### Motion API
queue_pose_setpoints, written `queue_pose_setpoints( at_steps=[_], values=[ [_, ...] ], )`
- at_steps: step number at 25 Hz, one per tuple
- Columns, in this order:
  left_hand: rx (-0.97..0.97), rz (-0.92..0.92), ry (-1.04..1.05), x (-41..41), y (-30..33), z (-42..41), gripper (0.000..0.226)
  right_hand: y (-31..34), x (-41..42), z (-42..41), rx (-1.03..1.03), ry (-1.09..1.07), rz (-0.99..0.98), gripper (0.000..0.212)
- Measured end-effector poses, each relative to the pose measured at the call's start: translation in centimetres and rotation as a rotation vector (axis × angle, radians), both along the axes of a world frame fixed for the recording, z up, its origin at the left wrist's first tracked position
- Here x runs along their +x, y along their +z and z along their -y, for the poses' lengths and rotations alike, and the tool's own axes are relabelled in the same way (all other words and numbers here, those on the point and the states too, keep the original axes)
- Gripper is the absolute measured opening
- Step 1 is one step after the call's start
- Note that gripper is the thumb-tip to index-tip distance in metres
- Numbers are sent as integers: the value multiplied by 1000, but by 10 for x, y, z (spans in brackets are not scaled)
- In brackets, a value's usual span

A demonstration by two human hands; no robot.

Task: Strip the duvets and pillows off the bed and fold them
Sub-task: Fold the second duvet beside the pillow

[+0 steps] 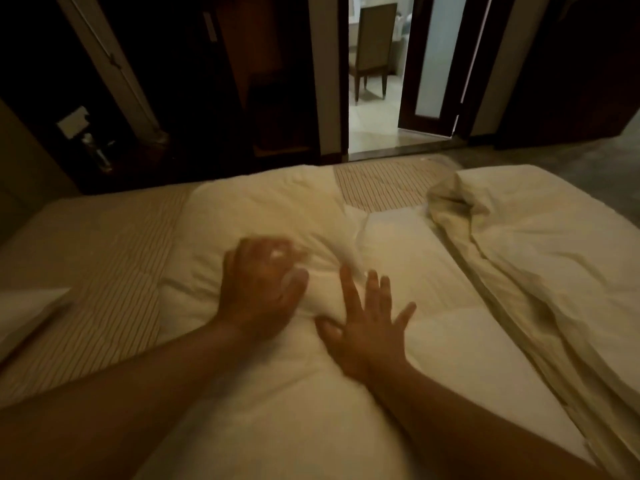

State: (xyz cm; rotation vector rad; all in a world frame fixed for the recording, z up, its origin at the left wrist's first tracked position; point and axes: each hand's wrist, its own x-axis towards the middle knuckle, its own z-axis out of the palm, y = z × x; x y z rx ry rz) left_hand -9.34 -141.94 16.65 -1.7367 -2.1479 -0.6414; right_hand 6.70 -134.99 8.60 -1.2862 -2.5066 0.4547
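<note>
**Desk:** What do you have from the head camera?

**Operator:** I see both bare forearms reaching out over a bed (104,258) in a dim room. A white duvet (284,393) lies across the middle of the striped mattress, running from the near edge to the far one. The left hand (261,289) has its fingers curled into the duvet's cloth, bunching a fold, with creases running out from the grip. The picture is blurred there, so I cannot tell how much cloth it holds.

**Desk:** And the right?

**Operator:** The right hand (367,327) lies flat on the duvet just beside the left, fingers straight and spread, grasping nothing.

**Desk:** Other bedding?

**Operator:** I see a second cover (540,258), cream and crumpled, lying along the right side of the bed, touching the duvet's right edge. A white corner (27,306) shows at the left edge; I cannot tell whether it is a pillow. Beyond the bed an open doorway (391,98) shows a lit room with a chair (374,46).
</note>
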Motion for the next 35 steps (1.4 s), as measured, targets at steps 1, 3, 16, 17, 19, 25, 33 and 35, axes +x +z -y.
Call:
queue_pose_setpoints(
  at_steps=[1,3,16,17,19,25,33,35],
  values=[
    [-37,-54,101,-19,1,-26,54,-25,-4,-2,-29,-45,42,91],
    [-290,-72,214,-50,-24,-82,76,-74,-17,-4,-53,-142,69,99],
    [-365,-83,286,-107,-316,-239,101,-289,-47,-89,133,-230,111,97],
    [-373,-78,286,-108,-318,-240,100,-290,-48,-90,138,-233,101,97],
    [-405,-39,280,-108,-317,-235,98,-293,-49,-91,151,-237,87,96],
    [-582,306,302,-55,-261,-156,82,-272,-49,-78,-36,-194,154,100],
    [-867,178,250,91,-183,67,87,-139,55,25,-223,-18,183,63],
    [-930,94,223,106,-197,80,93,-150,73,52,-379,0,293,68]
  ],
)
